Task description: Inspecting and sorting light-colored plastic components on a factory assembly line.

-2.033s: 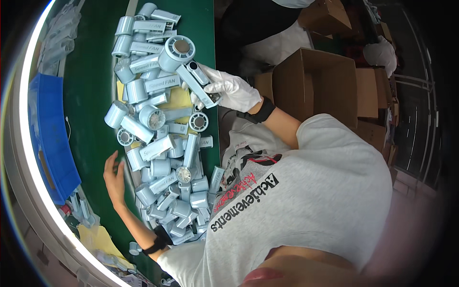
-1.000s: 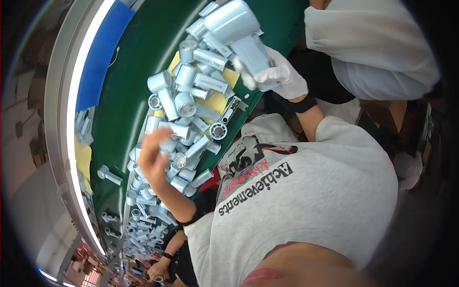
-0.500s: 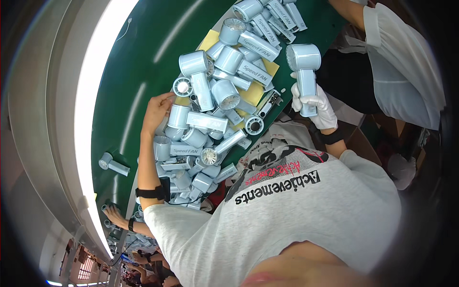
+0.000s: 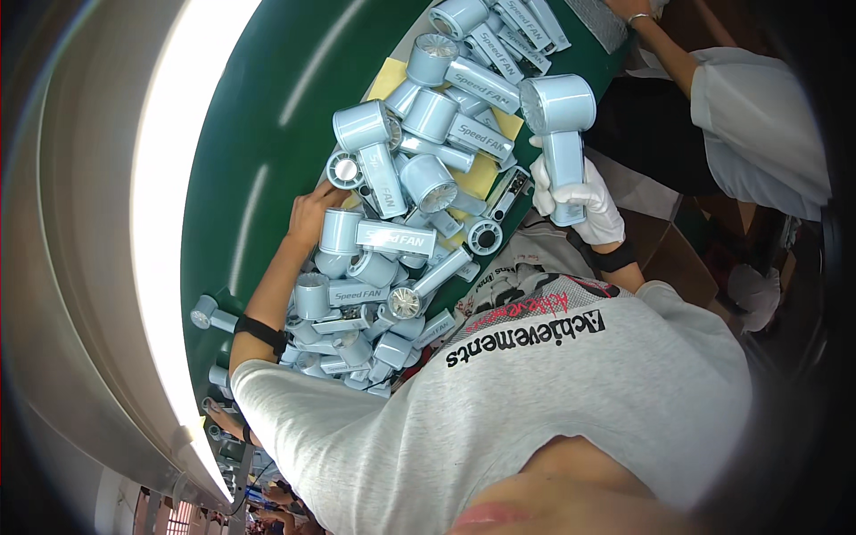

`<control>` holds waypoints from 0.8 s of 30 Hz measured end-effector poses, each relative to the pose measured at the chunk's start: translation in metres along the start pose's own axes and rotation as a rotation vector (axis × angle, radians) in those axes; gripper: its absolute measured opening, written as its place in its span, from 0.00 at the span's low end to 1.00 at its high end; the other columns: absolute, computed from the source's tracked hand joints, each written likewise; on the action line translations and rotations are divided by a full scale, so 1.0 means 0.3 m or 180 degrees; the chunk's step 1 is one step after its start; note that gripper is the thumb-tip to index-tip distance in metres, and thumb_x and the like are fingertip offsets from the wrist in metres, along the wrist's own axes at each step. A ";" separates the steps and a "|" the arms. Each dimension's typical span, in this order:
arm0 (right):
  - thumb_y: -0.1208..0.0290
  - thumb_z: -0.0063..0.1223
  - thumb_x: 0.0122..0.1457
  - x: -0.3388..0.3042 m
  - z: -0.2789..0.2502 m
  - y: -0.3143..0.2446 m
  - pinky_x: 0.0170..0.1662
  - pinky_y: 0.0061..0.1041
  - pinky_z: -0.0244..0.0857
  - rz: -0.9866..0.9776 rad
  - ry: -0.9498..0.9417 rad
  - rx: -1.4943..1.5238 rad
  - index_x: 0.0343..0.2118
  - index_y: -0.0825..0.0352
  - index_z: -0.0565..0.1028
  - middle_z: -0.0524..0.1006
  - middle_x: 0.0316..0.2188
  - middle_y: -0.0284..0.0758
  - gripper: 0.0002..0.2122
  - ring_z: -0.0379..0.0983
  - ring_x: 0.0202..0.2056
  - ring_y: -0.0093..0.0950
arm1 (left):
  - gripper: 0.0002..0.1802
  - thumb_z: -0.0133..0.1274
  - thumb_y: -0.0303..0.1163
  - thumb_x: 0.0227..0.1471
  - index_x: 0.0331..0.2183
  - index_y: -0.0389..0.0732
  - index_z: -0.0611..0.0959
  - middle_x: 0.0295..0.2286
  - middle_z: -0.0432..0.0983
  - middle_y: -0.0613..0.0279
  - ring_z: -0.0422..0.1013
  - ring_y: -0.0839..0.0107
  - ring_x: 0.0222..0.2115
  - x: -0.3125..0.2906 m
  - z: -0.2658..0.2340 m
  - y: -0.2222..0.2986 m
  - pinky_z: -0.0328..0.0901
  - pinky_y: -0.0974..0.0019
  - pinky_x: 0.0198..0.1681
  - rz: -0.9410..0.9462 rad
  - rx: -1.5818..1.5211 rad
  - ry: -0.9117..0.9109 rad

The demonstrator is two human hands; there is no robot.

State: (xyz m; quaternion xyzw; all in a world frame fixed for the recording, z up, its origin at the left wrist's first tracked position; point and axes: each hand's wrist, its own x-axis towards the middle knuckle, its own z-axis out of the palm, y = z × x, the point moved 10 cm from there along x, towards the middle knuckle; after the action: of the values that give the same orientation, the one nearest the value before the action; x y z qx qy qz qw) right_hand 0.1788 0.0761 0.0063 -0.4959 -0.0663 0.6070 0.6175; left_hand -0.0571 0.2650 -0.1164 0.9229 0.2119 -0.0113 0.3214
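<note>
My right hand point(image 4: 590, 201), in a white glove, is closed around the handle of a light blue handheld fan point(image 4: 563, 159). The fan stands upright, its round head point(image 4: 557, 102) at the top, off to the right of the pile. On the left, my bare left hand point(image 4: 314, 214) reaches against the edge of a heap of similar fans. Its fingertips go in beside a fan with a round ringed end point(image 4: 344, 169) and above a lying fan point(image 4: 392, 239); what they touch is hidden. Another fan point(image 4: 379, 165) leans across the heap close by.
Yellow sheets point(image 4: 388, 78) lie under the heap on the green table point(image 4: 294, 125). A single fan point(image 4: 212, 314) lies apart at left, beyond my forearm. A co-worker's arm point(image 4: 667, 52) and pale sleeve point(image 4: 753, 116) are at upper right; another person's hand point(image 4: 221, 415) is at lower left.
My left hand has shifted right and slightly down in the picture, along the edge of the heap. My right hand holds the same fan, moved slightly left.
</note>
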 end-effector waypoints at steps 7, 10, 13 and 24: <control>0.68 0.55 0.42 0.024 0.032 0.027 0.26 0.20 0.63 0.0016 -0.0134 -0.0594 0.48 0.71 0.61 0.67 0.24 0.33 0.28 0.67 0.20 0.23 | 0.06 0.51 0.23 0.45 0.30 0.36 0.79 0.29 0.75 0.53 0.72 0.53 0.26 0.014 -0.044 -0.017 0.68 0.59 0.27 0.0066 -0.0320 0.0557; 0.51 0.43 0.56 0.036 0.067 0.027 0.24 0.17 0.64 -0.0100 -0.0320 -0.0129 0.43 0.68 0.64 0.70 0.26 0.33 0.23 0.68 0.20 0.20 | 0.06 0.51 0.23 0.45 0.30 0.36 0.78 0.27 0.74 0.51 0.71 0.53 0.24 0.018 -0.048 -0.002 0.66 0.59 0.26 -0.0046 -0.0279 0.0434; 0.43 0.27 0.59 0.051 0.063 0.009 0.22 0.16 0.64 -0.0392 -0.0382 -0.0477 0.38 0.66 0.68 0.71 0.23 0.32 0.28 0.69 0.20 0.19 | 0.07 0.52 0.24 0.44 0.30 0.36 0.77 0.25 0.73 0.51 0.71 0.53 0.23 -0.001 -0.013 -0.022 0.64 0.57 0.24 0.0213 0.0174 0.0324; 0.48 0.29 0.61 -0.015 0.002 -0.082 0.32 0.16 0.65 -0.0870 0.0000 -0.0662 0.35 0.68 0.71 0.72 0.24 0.29 0.25 0.69 0.26 0.18 | 0.06 0.51 0.19 0.43 0.29 0.30 0.78 0.23 0.72 0.52 0.69 0.65 0.23 0.023 -0.058 0.015 0.63 0.68 0.29 -0.0249 -0.0819 0.0526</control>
State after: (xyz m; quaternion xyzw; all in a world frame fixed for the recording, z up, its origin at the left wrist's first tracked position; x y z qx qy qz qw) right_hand 0.1940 0.0785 0.0261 -0.5434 -0.1956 0.5072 0.6397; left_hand -0.0510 0.2750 -0.1011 0.8629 0.2731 0.0794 0.4177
